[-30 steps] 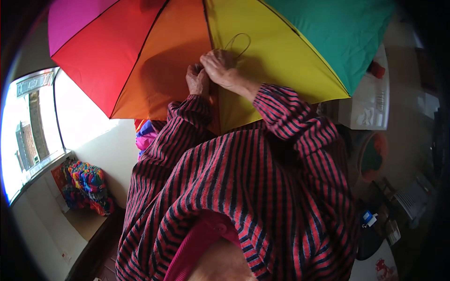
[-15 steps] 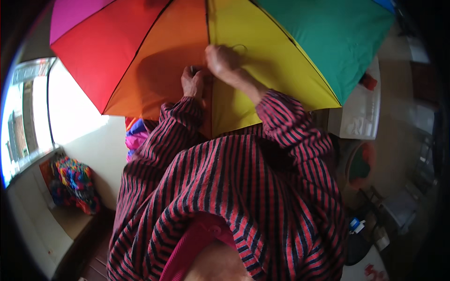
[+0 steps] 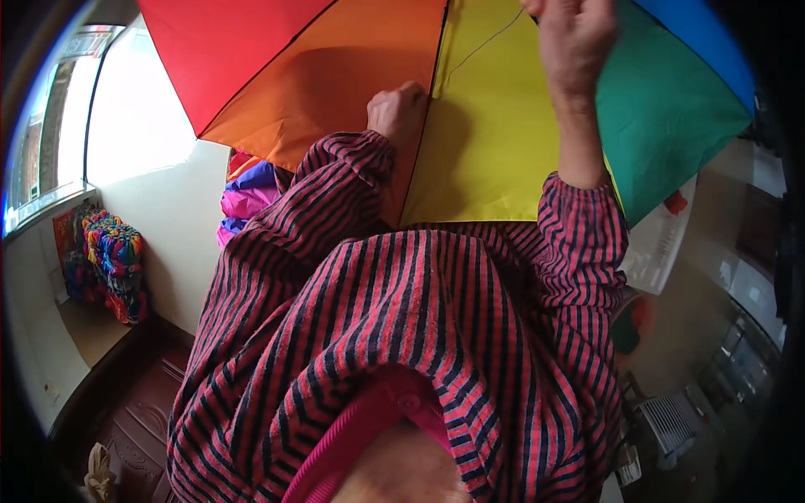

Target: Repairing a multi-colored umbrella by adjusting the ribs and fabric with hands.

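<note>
An open rainbow umbrella (image 3: 503, 159) spreads in front of me, with red, orange, yellow, green and blue panels and thin dark ribs. My left hand (image 3: 397, 111) is closed at the rib between the orange and yellow panels, seemingly pinching the umbrella there; its fingertips are partly hidden. Raised over the edge of the yellow and green panels, my right hand (image 3: 577, 42) is closed, fingers pressed together at the top of the picture. A thin grey thread (image 3: 486, 42) runs from near that rib up to the right fingers. Whether they also hold a needle cannot be seen.
Bunched purple, pink and orange cloth (image 3: 250, 193) shows behind my left sleeve. Colourful bundles (image 3: 113, 251) sit on a ledge below the bright window (image 3: 134, 101). At right are a white bin (image 3: 662, 251) and a slatted grey stool or chair (image 3: 668, 422).
My right hand has pulled up and to the right, away from the rib, drawing the thread out. The umbrella and my left hand have shifted right in the view.
</note>
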Demonstrator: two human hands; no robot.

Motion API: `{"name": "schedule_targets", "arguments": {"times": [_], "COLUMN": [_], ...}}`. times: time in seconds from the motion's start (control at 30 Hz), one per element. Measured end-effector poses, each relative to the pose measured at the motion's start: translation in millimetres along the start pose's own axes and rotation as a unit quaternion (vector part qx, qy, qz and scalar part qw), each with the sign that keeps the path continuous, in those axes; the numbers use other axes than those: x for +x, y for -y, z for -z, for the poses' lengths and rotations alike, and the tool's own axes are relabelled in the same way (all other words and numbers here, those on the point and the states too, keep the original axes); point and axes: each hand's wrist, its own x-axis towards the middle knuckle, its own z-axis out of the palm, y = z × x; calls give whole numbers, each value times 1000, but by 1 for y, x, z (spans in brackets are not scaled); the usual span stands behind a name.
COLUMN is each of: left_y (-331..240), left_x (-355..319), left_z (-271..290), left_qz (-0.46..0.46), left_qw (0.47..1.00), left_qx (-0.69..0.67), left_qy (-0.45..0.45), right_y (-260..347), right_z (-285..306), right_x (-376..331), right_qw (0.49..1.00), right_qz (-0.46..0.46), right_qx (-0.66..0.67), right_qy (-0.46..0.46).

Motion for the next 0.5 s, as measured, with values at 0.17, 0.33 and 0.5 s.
{"name": "schedule_targets", "arguments": {"times": [0.17, 0.33, 0.5], "left_y": [-5, -7, 3], "left_x": [5, 8, 9], "left_z": [9, 27, 11], "left_qz": [254, 405, 364], "left_qw": [870, 663, 666], "left_qx": [-418, -630, -651], "left_qy": [-57, -3, -13], "right_y": [-104, -101, -126], "right_z": [-17, -62, -57], "right_x": [-90, -139, -125], "right_qw": [827, 812, 825], "right_qz": [-40, -13, -152], "right_qx": [-303, -406, -327], "right_qy": [472, 420, 436]}}
